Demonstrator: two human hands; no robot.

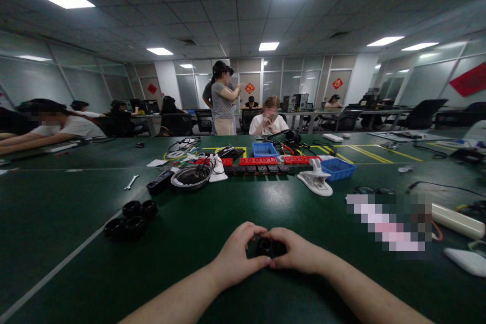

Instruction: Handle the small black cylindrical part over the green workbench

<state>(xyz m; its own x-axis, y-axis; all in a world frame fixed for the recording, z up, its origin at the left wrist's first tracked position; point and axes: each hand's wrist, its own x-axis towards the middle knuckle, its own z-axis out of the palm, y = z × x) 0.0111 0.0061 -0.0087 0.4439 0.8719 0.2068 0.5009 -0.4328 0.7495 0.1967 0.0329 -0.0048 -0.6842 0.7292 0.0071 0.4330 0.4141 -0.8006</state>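
Low ctr, L hand & R hand, half-curled, held shiny black ring-shaped part (firmness unclear); even pressure suited

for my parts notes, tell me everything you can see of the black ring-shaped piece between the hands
The black ring-shaped piece looks smooth and slightly glossy, perhaps plastic or rubber, with a rounded rim around a darker centre facing the camera. It sits between the left hand and right hand, whose fingers and thumbs curl around it and partly hide it. Whether it rests on the green table is unclear.
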